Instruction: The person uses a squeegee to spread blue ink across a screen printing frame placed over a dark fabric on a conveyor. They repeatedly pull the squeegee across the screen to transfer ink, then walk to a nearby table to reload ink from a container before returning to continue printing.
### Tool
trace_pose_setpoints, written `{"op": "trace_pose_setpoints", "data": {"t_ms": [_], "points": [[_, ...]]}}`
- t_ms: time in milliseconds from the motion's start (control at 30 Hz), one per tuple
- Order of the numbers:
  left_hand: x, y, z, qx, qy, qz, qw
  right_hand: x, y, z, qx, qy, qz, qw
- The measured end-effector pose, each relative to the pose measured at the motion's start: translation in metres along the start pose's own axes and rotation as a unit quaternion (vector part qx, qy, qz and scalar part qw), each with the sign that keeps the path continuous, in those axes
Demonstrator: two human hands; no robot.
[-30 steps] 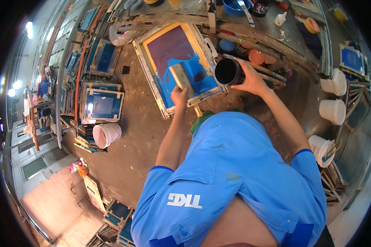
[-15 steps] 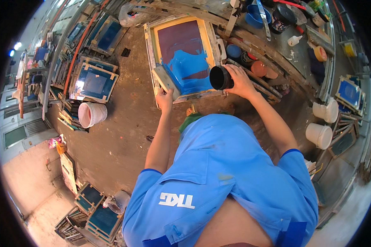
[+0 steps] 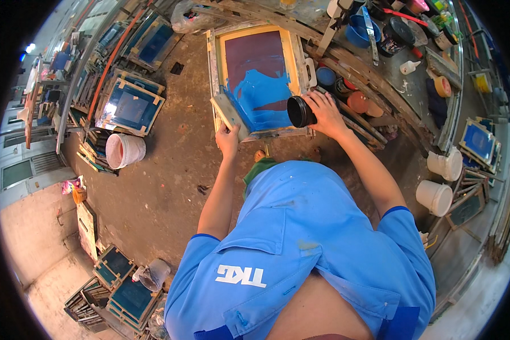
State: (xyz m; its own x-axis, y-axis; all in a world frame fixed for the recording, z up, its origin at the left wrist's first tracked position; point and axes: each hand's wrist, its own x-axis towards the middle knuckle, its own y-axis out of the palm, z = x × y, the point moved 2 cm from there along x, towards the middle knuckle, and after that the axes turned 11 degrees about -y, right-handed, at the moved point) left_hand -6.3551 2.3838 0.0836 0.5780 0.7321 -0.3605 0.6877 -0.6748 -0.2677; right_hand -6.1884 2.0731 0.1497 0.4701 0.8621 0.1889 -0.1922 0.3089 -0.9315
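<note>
Dusty workshop floor [image 3: 153,192] spreads beneath a framed printing screen [image 3: 258,79], its mesh half covered in blue ink (the rest dark maroon). At the screen's lower left corner, the left hand [image 3: 228,140] grips a flat scraper [image 3: 226,112]. At its lower right corner, the right hand [image 3: 323,113] clasps a tilted black pot [image 3: 299,111]. A white bucket [image 3: 123,150] stands well left of the screen.

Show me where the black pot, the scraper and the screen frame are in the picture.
black pot [image 3: 298,111], head view, on its dark open mouth.
scraper [image 3: 228,115], head view, on its flat blade.
screen frame [image 3: 215,73], head view, on its left rail.
</note>
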Motion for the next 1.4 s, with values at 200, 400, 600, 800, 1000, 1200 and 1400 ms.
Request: {"op": "trace_pose_setpoints", "data": {"t_ms": [200,400,600,800,1000,1200,1400], "points": [[0.008,-0.003,0.01,0.002,0.007,-0.016,1.0,0.0,0.003,0.003,-0.004,0.0,0.009,1.0],[0.015,-0.004,0.004,0.059,0.009,-0.05,0.997,-0.009,0.003,0.001,0.04,0.025,-0.029,0.998],[0.018,0.026,0.014,-0.008,0.022,-0.002,1.0,-0.026,-0.014,0.003,0.23,0.122,-0.17,0.95],[0.004,0.11,0.002,-0.005,0.011,0.077,0.997,-0.075,-0.037,0.0,0.201,0.167,-0.322,0.91],[-0.016,0.159,0.007,0.082,0.033,0.099,0.991,-0.13,-0.083,-0.04,0.14,0.221,-0.417,0.87],[0.016,0.099,0.015,0.131,0.06,0.037,0.989,-0.176,-0.121,-0.145,0.055,0.288,-0.55,0.782],[0.044,0.019,-0.013,0.299,0.132,-0.142,0.934,-0.215,-0.163,-0.256,-0.046,0.323,-0.579,0.747]]}}
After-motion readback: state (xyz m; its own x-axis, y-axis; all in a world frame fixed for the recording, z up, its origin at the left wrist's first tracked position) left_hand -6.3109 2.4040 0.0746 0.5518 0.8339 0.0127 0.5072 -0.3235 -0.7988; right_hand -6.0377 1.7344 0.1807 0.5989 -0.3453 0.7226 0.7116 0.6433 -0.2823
